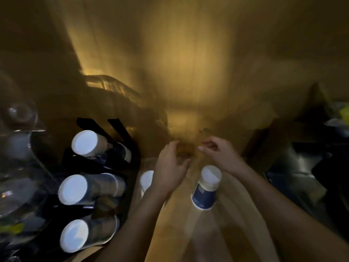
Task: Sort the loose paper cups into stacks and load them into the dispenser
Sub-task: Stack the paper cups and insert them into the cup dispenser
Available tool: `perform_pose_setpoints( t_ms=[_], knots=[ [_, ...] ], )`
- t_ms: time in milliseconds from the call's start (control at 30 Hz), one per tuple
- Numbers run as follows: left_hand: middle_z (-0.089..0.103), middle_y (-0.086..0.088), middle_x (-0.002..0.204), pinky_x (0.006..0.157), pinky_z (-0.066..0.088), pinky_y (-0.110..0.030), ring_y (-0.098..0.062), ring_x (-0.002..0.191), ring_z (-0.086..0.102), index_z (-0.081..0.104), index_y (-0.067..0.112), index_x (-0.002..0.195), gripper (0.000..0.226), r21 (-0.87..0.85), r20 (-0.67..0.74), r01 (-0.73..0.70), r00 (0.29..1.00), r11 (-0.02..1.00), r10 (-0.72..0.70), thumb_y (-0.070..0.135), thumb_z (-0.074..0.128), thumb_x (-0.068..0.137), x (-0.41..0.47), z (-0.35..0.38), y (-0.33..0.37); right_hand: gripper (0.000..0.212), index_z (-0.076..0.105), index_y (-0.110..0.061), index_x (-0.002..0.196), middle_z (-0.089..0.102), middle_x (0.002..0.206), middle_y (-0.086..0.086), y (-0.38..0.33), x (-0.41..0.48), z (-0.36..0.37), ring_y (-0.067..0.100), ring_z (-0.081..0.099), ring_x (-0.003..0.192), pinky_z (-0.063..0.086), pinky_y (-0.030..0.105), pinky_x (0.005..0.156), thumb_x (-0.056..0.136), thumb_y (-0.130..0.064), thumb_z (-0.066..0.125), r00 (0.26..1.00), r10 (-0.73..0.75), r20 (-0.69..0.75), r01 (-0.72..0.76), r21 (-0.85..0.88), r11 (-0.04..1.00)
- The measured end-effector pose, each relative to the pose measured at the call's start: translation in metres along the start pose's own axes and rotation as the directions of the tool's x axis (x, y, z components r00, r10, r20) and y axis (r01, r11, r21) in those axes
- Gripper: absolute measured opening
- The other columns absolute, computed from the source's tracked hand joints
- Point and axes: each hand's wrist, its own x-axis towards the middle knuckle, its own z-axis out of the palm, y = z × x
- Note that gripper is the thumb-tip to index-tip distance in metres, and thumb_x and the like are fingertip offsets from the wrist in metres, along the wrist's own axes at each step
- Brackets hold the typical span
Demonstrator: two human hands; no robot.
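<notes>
Both hands reach forward over the dim, blurred table [188, 233], the left hand [171, 167] and right hand [220, 154] close together, fingers loosely curled and released, grasping nothing. Just beneath the right wrist an inverted stack of paper cups [205, 188] stands. Another cup [146, 179] sits partly hidden behind the left wrist. Left of the left hand, the black dispenser [105, 161] holds three cup stacks [79, 189].

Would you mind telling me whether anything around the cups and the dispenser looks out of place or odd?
Nothing looks spilled or damaged. Three cup stacks lie in the black dispenser; two upside-down cup stacks stand loose on the counter. Both hands, left and right, hover open and empty. The picture is dim and blurred.
</notes>
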Motion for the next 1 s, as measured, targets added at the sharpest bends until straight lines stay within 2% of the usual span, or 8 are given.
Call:
perform_pose_setpoints(
  t_ms=[133, 233, 300, 467, 667, 800, 900, 1000],
  knots=[
    [0.04, -0.01, 0.144, 0.107, 0.037, -0.041, -0.027, 0.131, 0.039, 0.028, 0.016, 0.14, 0.089, -0.07, 0.278, 0.102, 0.957, 0.992, -0.079, 0.018, 0.079, 0.067, -0.005, 0.05, -0.018, 0.055, 0.048, -0.017, 0.121, 0.057, 0.106, -0.003, 0.044, -0.025, -0.012, 0.005, 0.058, 0.092, 0.046, 0.016, 0.072, 0.073, -0.024, 0.074, 0.991, 0.132, -0.012, -0.13, 0.081, 0.988],
    [0.04, -0.009, 0.145, 0.105, 0.039, -0.04, -0.028, 0.13, 0.04, 0.025, 0.018, 0.139, 0.095, -0.076, 0.395, 0.145, 0.913, 0.986, -0.104, 0.013, 0.082, 0.062, -0.009, 0.076, -0.032, 0.06, 0.044, -0.036, 0.108, 0.055, 0.103, -0.021, 0.069, -0.039, -0.006, -0.018, 0.057, 0.082, 0.046, 0.004, 0.06, 0.065, -0.017, 0.081, 0.977, 0.18, 0.11, -0.197, 0.169, 0.966],
    [0.042, -0.009, 0.144, 0.107, 0.039, -0.046, -0.029, 0.13, 0.041, 0.028, 0.015, 0.138, 0.094, -0.069, 0.434, 0.174, 0.892, 0.982, -0.128, 0.014, 0.083, 0.062, -0.012, 0.09, -0.039, 0.072, 0.038, -0.036, 0.116, 0.049, 0.107, -0.027, 0.083, -0.046, 0.003, -0.019, 0.054, 0.091, 0.044, 0.002, 0.063, 0.062, -0.016, 0.083, 0.972, 0.18, 0.152, -0.203, 0.152, 0.967],
    [0.052, -0.004, 0.129, 0.1, 0.045, -0.045, -0.025, 0.117, 0.051, 0.037, 0.021, 0.125, 0.087, -0.109, 0.465, 0.232, 0.871, 0.967, -0.157, 0.024, 0.086, 0.053, -0.023, 0.111, -0.05, 0.074, 0.039, -0.034, 0.115, 0.054, 0.118, -0.008, 0.102, -0.05, 0.029, 0.011, 0.051, 0.111, 0.046, 0.028, 0.09, 0.058, -0.016, 0.083, 0.981, 0.156, 0.112, -0.17, 0.123, 0.978],
    [0.051, 0.006, 0.125, 0.095, 0.048, -0.034, -0.017, 0.116, 0.052, 0.031, 0.036, 0.118, 0.088, -0.259, 0.433, 0.278, 0.89, 0.925, -0.146, 0.039, 0.082, 0.046, -0.037, 0.116, -0.057, 0.073, 0.04, -0.034, 0.114, 0.056, 0.112, -0.01, 0.097, -0.052, 0.04, 0.012, 0.054, 0.104, 0.051, 0.034, 0.084, 0.052, -0.035, 0.077, 0.99, 0.137, 0.027, -0.135, -0.072, 0.988],
    [0.049, 0.026, 0.116, 0.086, 0.043, -0.019, -0.007, 0.108, 0.053, 0.034, 0.053, 0.11, 0.081, -0.303, 0.362, 0.22, 0.927, 0.927, -0.102, 0.045, 0.08, 0.044, -0.036, 0.103, -0.052, 0.076, 0.039, -0.036, 0.115, 0.056, 0.111, -0.013, 0.079, -0.049, 0.034, 0.012, 0.054, 0.101, 0.051, 0.034, 0.082, 0.047, -0.05, 0.07, 0.997, 0.078, 0.025, -0.074, -0.147, 0.986],
    [0.051, 0.024, 0.116, 0.082, 0.046, -0.016, -0.004, 0.108, 0.054, 0.034, 0.054, 0.107, 0.078, -0.329, 0.329, 0.185, 0.942, 0.926, -0.071, 0.044, 0.081, 0.047, -0.026, 0.084, -0.042, 0.077, 0.037, -0.038, 0.116, 0.05, 0.108, -0.017, 0.059, -0.042, 0.023, 0.008, 0.051, 0.1, 0.048, 0.029, 0.079, 0.049, -0.049, 0.072, 1.0, 0.001, 0.014, 0.001, -0.144, 0.99],
    [0.054, 0.014, 0.121, 0.079, 0.051, -0.014, -0.003, 0.11, 0.055, 0.038, 0.048, 0.112, 0.078, -0.407, 0.242, 0.127, 0.97, 0.904, -0.028, 0.025, 0.085, 0.053, -0.016, 0.061, -0.03, 0.073, 0.036, -0.039, 0.113, 0.049, 0.108, -0.016, 0.032, -0.034, 0.015, 0.008, 0.049, 0.1, 0.045, 0.026, 0.078, 0.052, -0.043, 0.076, 0.995, -0.101, -0.003, 0.1, -0.126, 0.987]
  ],
)
